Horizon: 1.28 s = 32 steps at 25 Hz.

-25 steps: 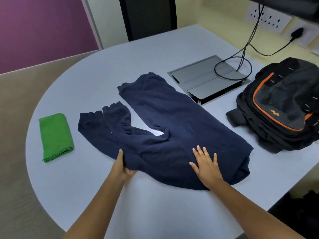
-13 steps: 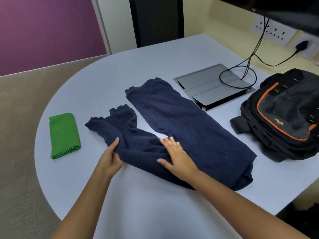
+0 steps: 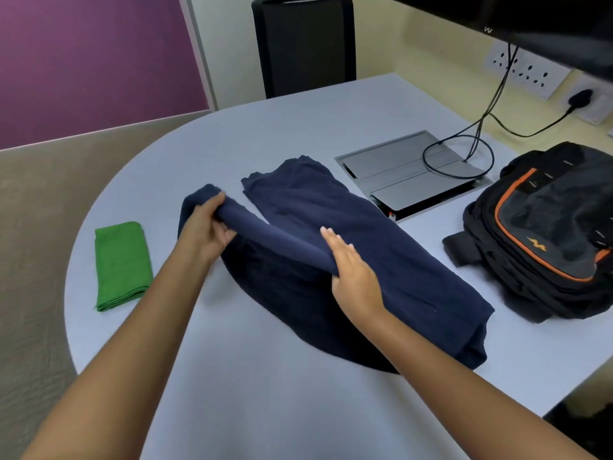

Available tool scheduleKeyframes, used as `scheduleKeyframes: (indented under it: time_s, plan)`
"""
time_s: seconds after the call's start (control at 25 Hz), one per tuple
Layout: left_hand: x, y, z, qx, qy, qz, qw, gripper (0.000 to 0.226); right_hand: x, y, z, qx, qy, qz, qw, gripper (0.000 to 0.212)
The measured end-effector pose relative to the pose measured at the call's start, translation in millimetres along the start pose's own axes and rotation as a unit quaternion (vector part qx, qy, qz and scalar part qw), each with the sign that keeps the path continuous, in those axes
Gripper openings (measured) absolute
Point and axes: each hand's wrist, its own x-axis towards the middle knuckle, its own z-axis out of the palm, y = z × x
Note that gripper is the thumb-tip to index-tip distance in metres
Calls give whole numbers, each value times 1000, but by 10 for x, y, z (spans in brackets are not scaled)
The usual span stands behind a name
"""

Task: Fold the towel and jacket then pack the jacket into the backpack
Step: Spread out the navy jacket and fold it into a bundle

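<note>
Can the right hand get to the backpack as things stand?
Probably not yet: the right hand is gripping the jacket fold. The table toward the backpack looks clear, so release first.

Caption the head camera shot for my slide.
Both hands, left hand and right hand, lift a navy jacket sleeve mid-fold.

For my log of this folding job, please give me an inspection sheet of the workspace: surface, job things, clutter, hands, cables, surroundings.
Surface: pale round table, flap box set in it.
Job things: green towel folded, at left; navy jacket partly folded, sleeves lifted; backpack at right, apart from the jacket.
Clutter: nothing seen.
Hands: left hand and right hand both grip the sleeves.
Cables: black cable looped on the flap box, running up to wall sockets.
Surroundings: black chair, purple wall, screen above.
</note>
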Motion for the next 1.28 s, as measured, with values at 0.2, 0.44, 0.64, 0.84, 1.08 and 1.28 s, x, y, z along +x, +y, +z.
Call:
scheduleKeyframes:
  time_s: [0.2, 0.44, 0.64, 0.84, 1.08, 1.28]
  plan:
    - [180, 241, 132, 10, -127, 48, 991, 39, 59, 52, -134, -5, 94, -88, 992, 71]
    - [181, -656, -699, 170, 130, -59, 975, 29, -425, 236, 352, -183, -131, -109, 968, 87]
    - [-87, -1500, -1055, 297, 270, -92, 911, 32, -884, 450, 670, -178, -371, -47, 910, 83]
    - [-292, -1739, -720, 238, 171, -120, 948, 34, -972, 515, 674, -132, -354, -45, 925, 66]
    - [-300, -1647, -691, 34, 97, -145, 984, 39, -876, 439, 449, 3, -293, -29, 956, 57]
    - [-241, -1394, -809, -84, 101, -151, 980, 50, -1279, 610, 151, 54, -315, -43, 947, 55]
